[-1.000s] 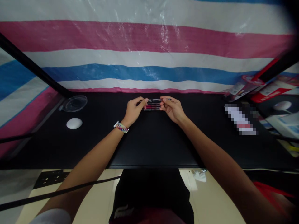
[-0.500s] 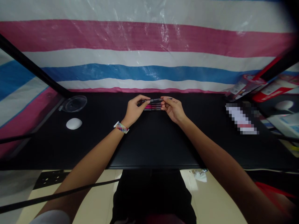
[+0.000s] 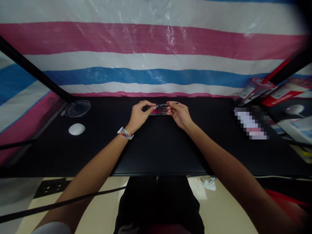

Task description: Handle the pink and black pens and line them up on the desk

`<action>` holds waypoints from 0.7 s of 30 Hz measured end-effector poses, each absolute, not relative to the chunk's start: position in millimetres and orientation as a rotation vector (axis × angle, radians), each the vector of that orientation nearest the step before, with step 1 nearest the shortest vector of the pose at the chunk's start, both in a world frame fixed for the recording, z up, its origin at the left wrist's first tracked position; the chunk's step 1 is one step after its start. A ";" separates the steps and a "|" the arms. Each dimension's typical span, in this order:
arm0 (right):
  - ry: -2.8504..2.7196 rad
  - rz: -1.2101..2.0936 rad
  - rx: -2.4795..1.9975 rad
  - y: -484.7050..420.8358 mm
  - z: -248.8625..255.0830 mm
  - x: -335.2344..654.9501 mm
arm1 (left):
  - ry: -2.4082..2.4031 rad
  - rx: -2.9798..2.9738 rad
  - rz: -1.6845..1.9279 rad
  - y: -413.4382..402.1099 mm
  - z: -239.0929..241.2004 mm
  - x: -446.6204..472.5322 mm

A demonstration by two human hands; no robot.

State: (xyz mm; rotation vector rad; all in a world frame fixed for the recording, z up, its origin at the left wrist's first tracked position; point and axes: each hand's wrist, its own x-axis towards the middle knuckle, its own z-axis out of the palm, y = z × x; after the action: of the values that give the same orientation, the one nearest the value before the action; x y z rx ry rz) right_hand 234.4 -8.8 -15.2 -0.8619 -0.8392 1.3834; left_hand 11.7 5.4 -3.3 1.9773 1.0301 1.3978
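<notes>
A dark pen lies crosswise between my two hands, near the back of the black table. My left hand pinches its left end between thumb and fingers. At the other end, the thumb and fingertips of my right hand close on it. Just below this pen several pens with pink and dark parts lie side by side in a row. My fingers cover the ends of the row, and whether they touch those pens I cannot tell.
On the black table, a white dome-shaped object and a clear round lid sit left. A clear tub with a red rim stands back right, near a blurred-out packet. Striped sheeting hangs behind.
The pen held between my hands has tilted slightly, its right end a little higher. Both hands stay in nearly the same place, and the row of pens looks the same.
</notes>
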 end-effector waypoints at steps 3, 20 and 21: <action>-0.819 1.380 -0.853 -8.9 -15.4 234.5 | 1.054 2.069 1.423 4.9 -3.3 11.6; -1.122 1.011 -0.979 1.4 -17.5 248.4 | 1.136 1.943 1.401 13.1 -8.8 14.1; -1.167 0.944 -1.009 2.7 -18.6 250.4 | 1.149 1.944 1.395 14.8 -10.3 13.8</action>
State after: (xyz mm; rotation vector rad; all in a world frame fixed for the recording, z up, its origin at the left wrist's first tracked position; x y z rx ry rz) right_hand 250.4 2.7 -18.6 -1.0094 -1.1672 0.9445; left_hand 13.8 14.8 -10.3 1.9436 1.1490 1.3947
